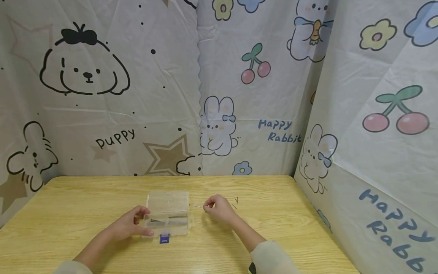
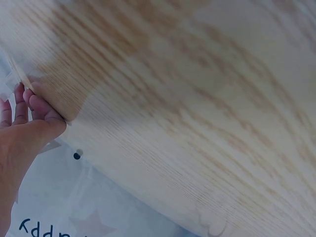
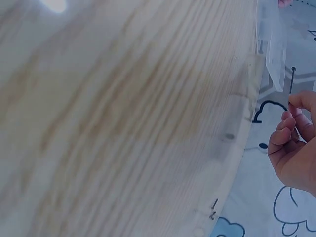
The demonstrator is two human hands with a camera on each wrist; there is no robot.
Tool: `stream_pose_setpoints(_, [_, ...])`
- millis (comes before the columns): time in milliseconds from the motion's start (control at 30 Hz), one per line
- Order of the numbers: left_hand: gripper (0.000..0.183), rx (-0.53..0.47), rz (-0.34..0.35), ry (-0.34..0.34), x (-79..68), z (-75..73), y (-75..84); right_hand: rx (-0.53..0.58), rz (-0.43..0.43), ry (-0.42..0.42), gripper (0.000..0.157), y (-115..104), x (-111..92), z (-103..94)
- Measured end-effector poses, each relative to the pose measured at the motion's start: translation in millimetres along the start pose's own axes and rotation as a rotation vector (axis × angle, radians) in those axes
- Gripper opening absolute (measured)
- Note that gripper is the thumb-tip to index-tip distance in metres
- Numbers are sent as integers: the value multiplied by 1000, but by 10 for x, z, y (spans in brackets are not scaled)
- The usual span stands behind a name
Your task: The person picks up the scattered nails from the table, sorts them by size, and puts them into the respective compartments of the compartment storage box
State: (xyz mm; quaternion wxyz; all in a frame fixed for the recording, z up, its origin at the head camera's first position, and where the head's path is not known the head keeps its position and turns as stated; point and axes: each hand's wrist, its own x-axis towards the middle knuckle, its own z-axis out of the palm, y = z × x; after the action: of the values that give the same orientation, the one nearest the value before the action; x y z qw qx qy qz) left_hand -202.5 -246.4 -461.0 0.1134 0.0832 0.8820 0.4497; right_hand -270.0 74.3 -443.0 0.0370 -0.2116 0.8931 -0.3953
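A clear plastic box (image 1: 167, 230) stands on the table with its lid (image 1: 168, 201) folded back, away from me. Several thin dark nails or screws (image 1: 157, 220) lie in its compartments. My left hand (image 1: 128, 224) holds the box at its left side, thumb at the front corner and fingers near the hinge. To the right of the box, my right hand (image 1: 220, 208) pinches a thin nail (image 1: 196, 206) between thumb and fingertips. The nail points left, toward the lid's edge. Its small round head shows at the free end of the nail (image 3: 292, 81) in the right wrist view.
A blue latch (image 1: 164, 238) hangs at the box's front. Small dark screws or nails (image 1: 234, 206) lie on the wood-grain table (image 1: 102, 198) just beyond my right hand. Printed cloth (image 1: 164, 95) hangs behind the table and along its right side.
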Motion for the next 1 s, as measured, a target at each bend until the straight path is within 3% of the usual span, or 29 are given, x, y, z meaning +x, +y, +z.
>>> stream_pose_setpoints(600, [72,-15,5,-4,-9,-2,-4,-37,-87,-62,10,-219,49,294])
stream_pose_setpoints(1000, [72,-6,4,-3,-14,0,11,-61,-60,-88,10,-286,62,470])
